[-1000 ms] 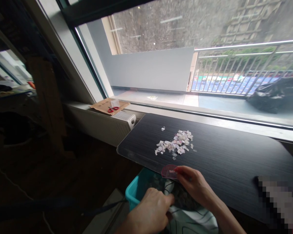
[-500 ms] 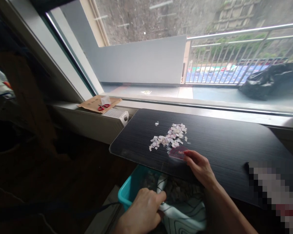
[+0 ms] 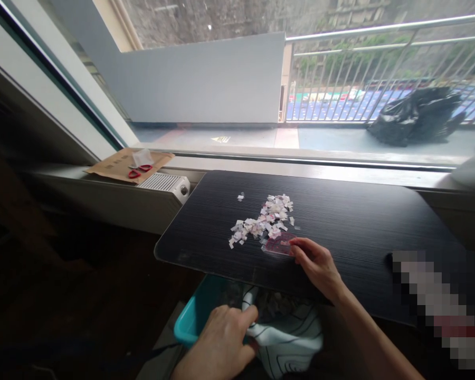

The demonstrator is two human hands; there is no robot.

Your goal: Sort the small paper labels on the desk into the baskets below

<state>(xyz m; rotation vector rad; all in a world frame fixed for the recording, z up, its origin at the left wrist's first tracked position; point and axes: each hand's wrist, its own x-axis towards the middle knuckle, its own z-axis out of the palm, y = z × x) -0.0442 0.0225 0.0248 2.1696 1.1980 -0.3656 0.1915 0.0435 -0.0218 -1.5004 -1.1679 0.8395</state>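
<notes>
Between the fingertips of my right hand (image 3: 317, 264) is a clear red-tinted protractor (image 3: 277, 244), lying low against the dark tabletop. Its far edge borders a loose pile of small white paper scraps (image 3: 257, 224). My left hand (image 3: 227, 332), below the table edge, is closed on the edge of a pale bag with dark lines (image 3: 281, 338). That bag hangs inside a turquoise bin (image 3: 193, 311), where more scraps show dimly. Part of the bin is hidden behind my left hand.
The black table (image 3: 340, 221) stands against the window. A few stray scraps (image 3: 240, 196) lie behind the pile. On the sill at left are a brown envelope (image 3: 114, 161) and red-handled scissors (image 3: 140, 171), above a white radiator (image 3: 164, 182). A pixelated object (image 3: 431, 301) lies at right.
The view has shifted, so the table and sill appear farther left and slightly higher. Both hands keep their grips, and the scrap pile looks the same.
</notes>
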